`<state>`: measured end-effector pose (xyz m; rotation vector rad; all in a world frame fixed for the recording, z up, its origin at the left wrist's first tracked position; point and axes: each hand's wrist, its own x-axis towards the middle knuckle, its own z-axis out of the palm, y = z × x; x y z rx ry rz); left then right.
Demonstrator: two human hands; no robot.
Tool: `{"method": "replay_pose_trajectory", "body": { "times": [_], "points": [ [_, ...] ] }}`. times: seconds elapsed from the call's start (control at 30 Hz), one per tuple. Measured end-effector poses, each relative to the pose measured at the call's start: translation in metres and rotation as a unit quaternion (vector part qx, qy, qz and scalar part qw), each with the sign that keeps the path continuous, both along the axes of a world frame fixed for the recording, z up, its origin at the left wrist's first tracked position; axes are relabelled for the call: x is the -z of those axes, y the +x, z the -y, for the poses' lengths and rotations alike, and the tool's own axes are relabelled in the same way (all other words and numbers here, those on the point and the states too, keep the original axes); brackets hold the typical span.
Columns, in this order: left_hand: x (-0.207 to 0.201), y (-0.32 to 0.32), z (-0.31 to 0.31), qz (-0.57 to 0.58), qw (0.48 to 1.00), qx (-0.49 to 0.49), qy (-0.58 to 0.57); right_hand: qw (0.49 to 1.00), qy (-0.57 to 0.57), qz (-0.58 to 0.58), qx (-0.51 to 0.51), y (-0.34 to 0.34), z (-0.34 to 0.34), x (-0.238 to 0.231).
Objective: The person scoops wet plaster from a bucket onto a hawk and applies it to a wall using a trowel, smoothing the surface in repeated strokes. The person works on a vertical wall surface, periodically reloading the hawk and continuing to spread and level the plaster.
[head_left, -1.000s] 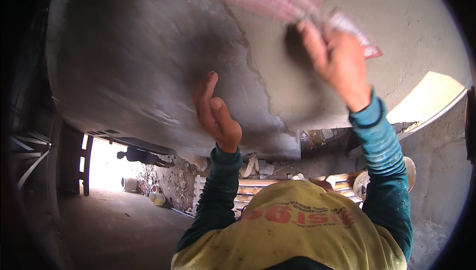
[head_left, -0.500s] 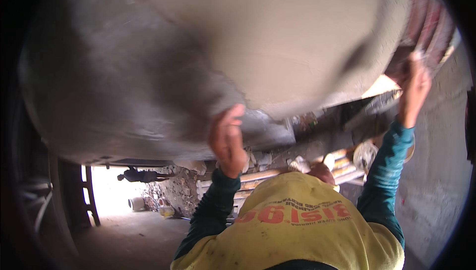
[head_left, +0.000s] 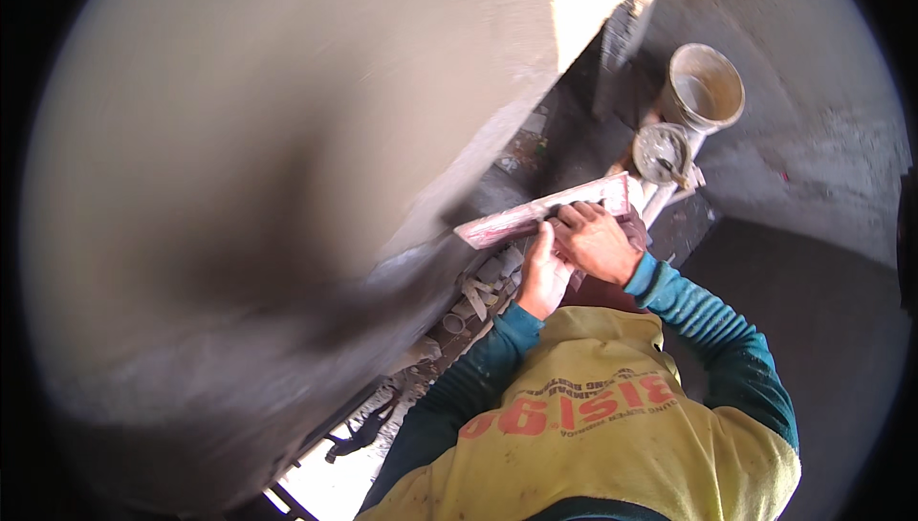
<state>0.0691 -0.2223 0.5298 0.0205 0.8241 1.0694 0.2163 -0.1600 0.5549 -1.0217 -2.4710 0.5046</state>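
A long plastering float (head_left: 507, 224), reddish and smeared with pale mortar, is held slantwise in front of my chest, beside the wall. My right hand (head_left: 601, 246) lies over it, fingers curled across its near edge. Close against that hand, my left hand (head_left: 543, 282) is closed at the float's near side with its thumb up; its other fingers are partly hidden. The wall (head_left: 382, 91) has a smooth, pale coat of plaster on its upper part. Lower down, the wall surface (head_left: 220, 368) is darker, rougher and blurred.
A mortar-stained bucket (head_left: 706, 89) stands beyond my right hand. Next to it, a smaller round container (head_left: 662, 154) holds grey mix and a tool, near wooden planks. Rubble (head_left: 478, 296) lies below the wall. A grey wall (head_left: 813, 177) rises at the right.
My hands were wide apart, the left near the wall with nothing in it, the right raised with the float. Now both are together at the float, and the view has turned rightward.
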Motion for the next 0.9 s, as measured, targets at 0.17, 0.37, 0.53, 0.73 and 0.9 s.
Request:
{"method": "replay_pose_trajectory", "body": {
  "times": [0.17,0.37,0.53,0.73,0.9],
  "points": [
    [0.055,0.017,-0.046,0.031,0.994,0.014,-0.104,0.995,-0.028,-0.082,0.039,0.034,-0.003,0.051],
    [0.138,0.046,-0.089,-0.111,0.983,0.014,-0.148,0.946,-0.105,-0.047,0.304,0.186,-0.057,0.180],
    [0.216,0.075,-0.130,-0.142,0.961,0.008,-0.238,0.777,-0.325,0.265,0.470,0.318,-0.082,0.426],
    [0.286,0.111,-0.147,-0.357,0.905,0.198,-0.122,0.653,-0.566,0.247,0.437,0.344,-0.120,0.556],
    [0.304,0.130,-0.159,-0.204,0.929,0.087,-0.298,0.651,-0.586,0.257,0.408,0.339,-0.116,0.560]
  ]
}}
